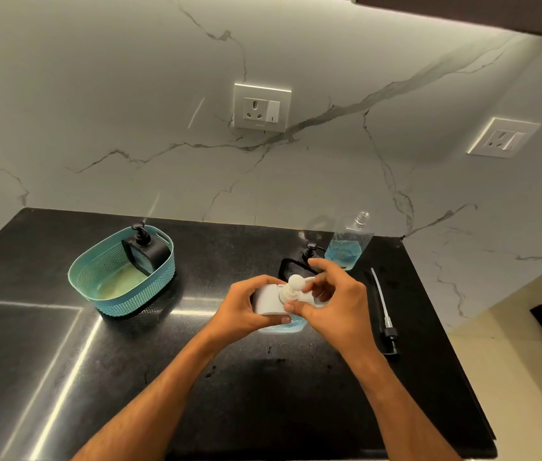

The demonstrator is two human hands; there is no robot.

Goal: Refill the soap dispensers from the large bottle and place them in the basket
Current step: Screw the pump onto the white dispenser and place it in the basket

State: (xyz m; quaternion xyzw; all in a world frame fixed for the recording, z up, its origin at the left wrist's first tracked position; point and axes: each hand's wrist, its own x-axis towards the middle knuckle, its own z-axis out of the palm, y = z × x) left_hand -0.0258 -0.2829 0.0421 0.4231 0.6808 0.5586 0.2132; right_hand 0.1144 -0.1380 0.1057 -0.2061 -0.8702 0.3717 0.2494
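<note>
A white soap dispenser [268, 301] with blue liquid in its clear base stands on the black counter in front of me. My left hand [246, 311] grips its white body. My right hand [333, 294] is closed around the white pump head [295, 282] on top. Behind my hands stands a black dispenser [291, 266], partly hidden. The large clear bottle [346, 244], uncapped and holding some blue soap, stands at the back against the wall. Another black dispenser [145, 249] leans inside the teal basket [103, 261] at the left.
A black pump with a long clear tube [384, 314] lies on the counter to the right, close to the counter's right edge. Two wall sockets [261, 106] sit in the marble backsplash. A seam in the counter runs along the left.
</note>
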